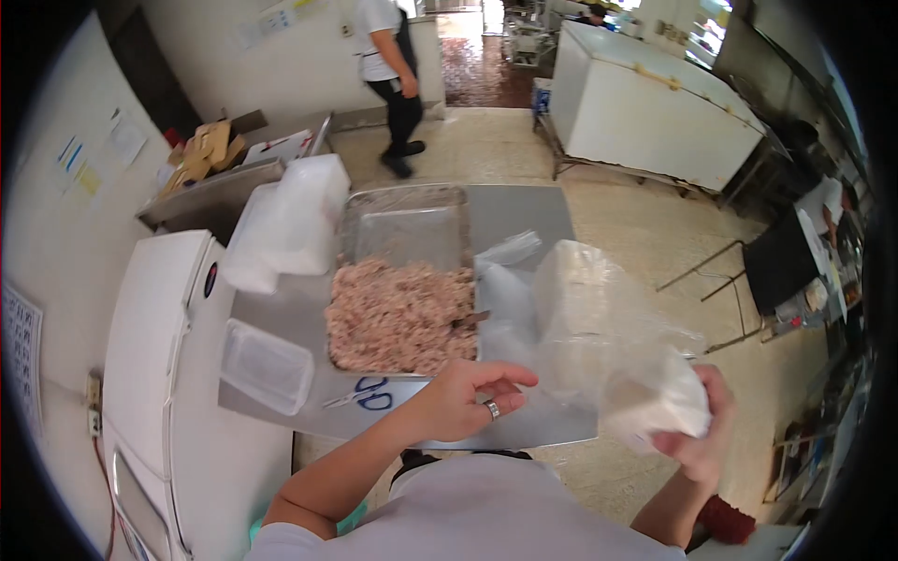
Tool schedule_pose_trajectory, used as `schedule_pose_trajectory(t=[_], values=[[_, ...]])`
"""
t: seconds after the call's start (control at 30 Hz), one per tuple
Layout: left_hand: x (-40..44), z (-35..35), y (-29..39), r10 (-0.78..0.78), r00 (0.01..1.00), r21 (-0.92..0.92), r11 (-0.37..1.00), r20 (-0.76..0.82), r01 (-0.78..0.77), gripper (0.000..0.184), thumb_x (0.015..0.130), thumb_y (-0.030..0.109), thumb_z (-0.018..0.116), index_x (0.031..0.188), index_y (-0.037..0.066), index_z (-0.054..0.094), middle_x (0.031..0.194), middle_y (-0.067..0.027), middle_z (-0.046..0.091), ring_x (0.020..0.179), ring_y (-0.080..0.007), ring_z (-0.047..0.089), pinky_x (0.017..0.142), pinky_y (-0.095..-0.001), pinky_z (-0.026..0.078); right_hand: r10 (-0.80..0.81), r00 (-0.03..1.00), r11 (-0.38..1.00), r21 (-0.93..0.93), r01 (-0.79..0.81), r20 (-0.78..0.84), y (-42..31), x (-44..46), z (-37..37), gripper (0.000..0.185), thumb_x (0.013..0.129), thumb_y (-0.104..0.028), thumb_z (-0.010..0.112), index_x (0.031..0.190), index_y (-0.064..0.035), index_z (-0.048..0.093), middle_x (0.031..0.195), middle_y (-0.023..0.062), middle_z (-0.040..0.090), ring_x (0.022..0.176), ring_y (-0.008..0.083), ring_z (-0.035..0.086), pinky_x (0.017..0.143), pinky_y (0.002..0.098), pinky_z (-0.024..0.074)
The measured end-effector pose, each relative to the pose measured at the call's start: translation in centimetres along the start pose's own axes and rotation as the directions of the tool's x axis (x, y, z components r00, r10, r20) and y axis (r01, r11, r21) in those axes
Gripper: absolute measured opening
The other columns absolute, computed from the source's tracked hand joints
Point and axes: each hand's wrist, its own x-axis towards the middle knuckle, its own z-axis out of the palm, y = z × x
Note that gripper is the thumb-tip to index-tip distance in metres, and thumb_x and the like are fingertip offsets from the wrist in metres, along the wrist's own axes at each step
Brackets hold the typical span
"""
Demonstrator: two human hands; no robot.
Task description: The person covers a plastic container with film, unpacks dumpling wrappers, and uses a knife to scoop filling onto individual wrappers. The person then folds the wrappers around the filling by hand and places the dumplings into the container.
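My right hand grips a white bundle in clear plastic at the table's right edge; the contents cannot be made out. My left hand, with a ring on one finger, hovers near the table's front edge, index finger and thumb apart and nothing held. Just beyond it lies a metal tray with pinkish ground meat heaped in its near part. A dark utensil handle sticks out of the meat. Another plastic-wrapped white stack stands beyond the bundle, with loose clear plastic around it.
Blue-handled scissors and an empty clear container lie left of my left hand. Stacked containers stand at the back left, beside a white fridge. A person walks behind the table; a chest freezer stands back right.
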Motion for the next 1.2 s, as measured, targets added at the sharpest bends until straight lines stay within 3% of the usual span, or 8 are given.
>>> schedule_pose_trajectory(t=[0.13,0.23,0.37,0.43,0.63,0.77,1.03,1.2], values=[[-6.9,-2.8,-4.7,-0.222,0.974,-0.015,0.975,-0.042,0.221,0.02,0.098,0.012,0.071,0.115,0.003,0.075,0.103,-0.0079,0.077,0.099,-0.0132,0.071,0.085,-0.0285,0.056,0.003,0.981,0.968,0.245,-0.052,0.195,-1.1,-1.3,5.7,0.079,0.048,-0.015,0.094,0.119,0.0034,0.063,0.104,0.0096,0.072,0.097,0.0213,0.07,0.089,0.0352,0.0543],[-12.8,-4.6,-10.7,-0.335,0.895,0.225,0.886,-0.293,0.405,0.02,0.093,0.017,0.076,0.108,0.003,0.076,0.098,-0.0089,0.075,0.085,-0.0177,0.071,0.078,-0.0313,0.056,-0.071,0.864,0.957,-0.21,0.2,0.498,1.8,-0.6,13.1,0.073,0.061,-0.021,0.094,0.124,0.0003,0.064,0.108,0.0134,0.072,0.1,0.0239,0.072,0.087,0.0355,0.0555],[-17.9,-7.8,-19.2,-0.052,0.819,0.524,0.745,-0.571,0.413,0.03,0.085,0.016,0.076,0.111,0.004,0.072,0.1,-0.0133,0.07,0.097,-0.0326,0.067,0.087,-0.0443,0.054,0.023,0.846,0.836,-0.474,0.275,0.533,8.0,-1.3,24.4,0.059,0.071,-0.019,0.087,0.123,-0.0032,0.064,0.112,0.0216,0.07,0.097,0.0376,0.071,0.086,0.0428,0.0578],[-18.9,-9.2,-21.5,0.215,0.784,0.682,0.655,-0.582,0.326,0.031,0.081,0.016,0.079,0.109,0.005,0.071,0.1,-0.0121,0.068,0.099,-0.0342,0.064,0.085,-0.0453,0.052,-0.047,0.856,0.802,-0.492,0.34,0.515,11.4,-2.1,27.5,0.059,0.071,-0.018,0.086,0.123,-0.0028,0.063,0.113,0.0215,0.07,0.098,0.0393,0.07,0.086,0.0441,0.0578],[-20.2,-11.6,-26.3,-0.052,0.892,0.795,0.433,-0.45,0.426,0.027,0.086,0.02,0.074,0.104,0.002,0.065,0.1,-0.0172,0.066,0.101,-0.0352,0.061,0.086,-0.0471,0.049,-0.184,0.873,0.655,-0.606,0.451,0.451,17.2,-4.0,32.4,0.065,0.068,-0.011,0.084,0.127,-0.0016,0.058,0.121,0.0225,0.066,0.109,0.0415,0.066,0.092,0.0471,0.0557],[-22.8,-11.0,-27.3,0.01,0.889,0.826,0.375,-0.458,0.422,0.016,0.083,0.01,0.064,0.095,-0.001,0.063,0.092,-0.0172,0.066,0.091,-0.0325,0.065,0.077,-0.0455,0.053,-0.345,0.815,0.58,-0.577,0.575,0.465,20.5,-4.4,34.1,0.073,0.065,-0.008,0.084,0.13,-0.0003,0.052,0.129,0.0244,0.061,0.12,0.0453,0.06,0.1,0.0498,0.052],[-31.8,-10.9,-25.0,-0.244,0.769,0.432,0.709,-0.591,0.557,0.014,0.09,0.012,0.064,0.097,-0.001,0.062,0.096,-0.0225,0.068,0.093,-0.042,0.066,0.081,-0.0521,0.053,-0.413,0.648,0.436,-0.486,0.758,0.64,24.1,-6.1,38.1,0.07,0.066,-0.009,0.083,0.127,-0.0007,0.05,0.144,0.0268,0.047,0.133,0.0507,0.047,0.112,0.0649,0.0382],[-40.6,-13.4,-26.5,-0.31,0.285,-0.087,0.8,-0.907,0.593,0.015,0.088,0.012,0.071,0.093,0.001,0.063,0.091,-0.0183,0.071,0.089,-0.0379,0.069,0.079,-0.0474,0.052,-0.315,0.712,0.494,-0.532,0.688,0.628,22.6,-7.2,40.0,0.075,0.07,-0.016,0.082,0.134,-0.0004,0.048,0.152,0.0318,0.037,0.134,0.0557,0.041,0.112,0.0665,0.0343]])
